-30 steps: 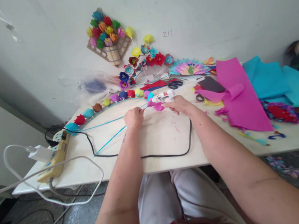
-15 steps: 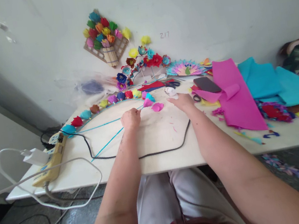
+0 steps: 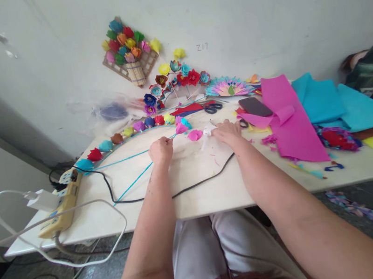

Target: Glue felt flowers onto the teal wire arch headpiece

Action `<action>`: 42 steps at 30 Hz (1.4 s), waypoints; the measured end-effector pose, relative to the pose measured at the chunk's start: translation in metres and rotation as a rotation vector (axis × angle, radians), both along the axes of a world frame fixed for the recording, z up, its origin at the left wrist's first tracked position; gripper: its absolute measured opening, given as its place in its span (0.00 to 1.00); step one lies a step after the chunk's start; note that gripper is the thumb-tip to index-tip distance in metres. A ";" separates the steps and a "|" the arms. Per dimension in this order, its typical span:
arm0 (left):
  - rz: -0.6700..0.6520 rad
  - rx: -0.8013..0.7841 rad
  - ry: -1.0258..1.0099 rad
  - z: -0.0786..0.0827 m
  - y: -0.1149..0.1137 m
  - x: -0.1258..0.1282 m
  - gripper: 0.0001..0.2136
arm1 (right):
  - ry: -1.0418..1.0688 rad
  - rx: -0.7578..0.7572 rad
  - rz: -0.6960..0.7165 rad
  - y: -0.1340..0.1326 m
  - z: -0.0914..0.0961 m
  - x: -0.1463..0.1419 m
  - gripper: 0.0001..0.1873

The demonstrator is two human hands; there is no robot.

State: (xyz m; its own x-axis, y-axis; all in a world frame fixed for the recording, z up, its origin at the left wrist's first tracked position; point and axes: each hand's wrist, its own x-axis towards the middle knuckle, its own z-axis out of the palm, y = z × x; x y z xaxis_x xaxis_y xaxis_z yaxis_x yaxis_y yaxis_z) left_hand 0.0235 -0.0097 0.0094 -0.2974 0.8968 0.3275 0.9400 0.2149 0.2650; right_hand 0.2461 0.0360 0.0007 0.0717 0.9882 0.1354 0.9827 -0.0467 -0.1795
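Note:
My left hand (image 3: 161, 151) is closed in a pinch on a thin blue stick (image 3: 133, 182) that lies across the white table (image 3: 216, 191). A pink paper flower (image 3: 181, 128) sits at the stick's far end. A loose pink petal piece (image 3: 194, 134) lies just right of it. My right hand (image 3: 228, 131) rests on the table with its fingers curled round a white glue gun (image 3: 206, 132), whose nozzle points down-left at the tabletop. A black cord (image 3: 180, 190) runs from the gun across the table.
An arc of coloured paper flowers (image 3: 128, 132) curves along the table's back left. Scissors (image 3: 212, 107), a dark phone (image 3: 255, 106), pink felt (image 3: 289, 118) and blue felt (image 3: 336, 101) lie at right. A power strip (image 3: 61, 211) with a white charger (image 3: 42, 200) sits at the left edge.
My right hand took the glue gun away from the pink flower, moved right, and lowered it to the table. My left hand kept its pinch on the stick.

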 end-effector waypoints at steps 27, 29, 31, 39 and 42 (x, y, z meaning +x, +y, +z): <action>-0.010 -0.008 -0.017 -0.003 0.002 0.005 0.16 | -0.026 0.203 0.364 -0.017 0.002 -0.059 0.14; -0.010 -0.008 -0.018 -0.003 0.002 0.004 0.16 | -0.004 0.245 0.347 -0.014 0.000 -0.057 0.15; -0.007 -0.013 -0.021 -0.003 0.002 0.005 0.16 | 0.034 0.283 0.324 -0.012 0.000 -0.054 0.16; -0.010 -0.003 -0.029 -0.005 0.004 0.003 0.16 | 0.661 0.261 0.304 0.000 -0.004 -0.047 0.11; 0.007 -0.001 -0.027 -0.006 0.005 0.001 0.16 | 1.039 0.217 0.371 -0.001 -0.003 -0.047 0.12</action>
State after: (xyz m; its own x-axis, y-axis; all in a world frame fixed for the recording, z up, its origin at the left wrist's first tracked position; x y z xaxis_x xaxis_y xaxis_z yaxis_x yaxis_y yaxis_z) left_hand 0.0247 -0.0051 0.0030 -0.3121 0.8952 0.3183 0.9310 0.2213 0.2905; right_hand 0.1993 0.0348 -0.0027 -0.0435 0.9346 0.3531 0.2983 0.3495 -0.8882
